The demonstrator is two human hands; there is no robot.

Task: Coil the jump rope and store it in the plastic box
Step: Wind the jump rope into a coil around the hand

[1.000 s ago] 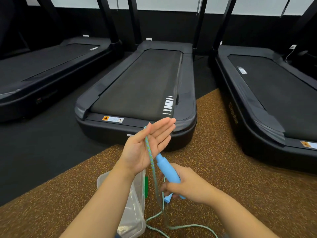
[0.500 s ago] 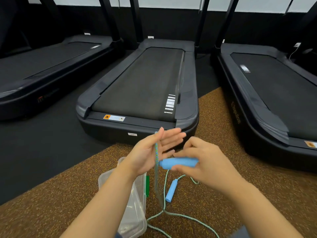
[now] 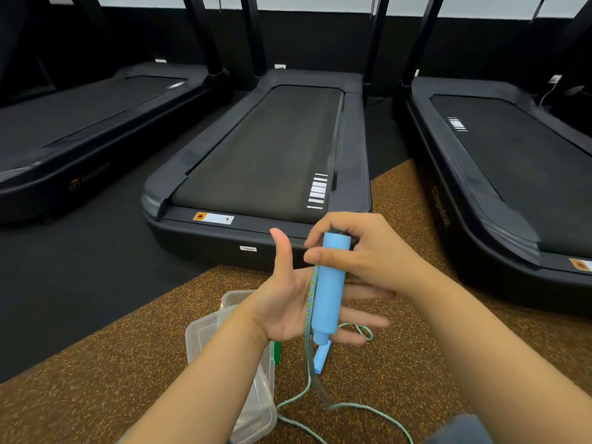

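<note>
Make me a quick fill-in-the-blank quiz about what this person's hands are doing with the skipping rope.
1. The right hand grips the light blue cylindrical jump-rope handle at its ____ end.
2. The left hand lies behind that handle with its palm ____.
3. The clear plastic box sits on the brown speckled floor, partly hidden by the person's ____ forearm.
4. Beyond the hands stand ____ black treadmills.
Missing words: top; open; left; three.

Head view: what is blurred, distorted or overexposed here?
Head view: left hand and right hand with the blue handle look sharp; the rope hanging below smears from motion; the treadmills splay outward, wide-angle distortion; the pale strip on top is washed out.
</note>
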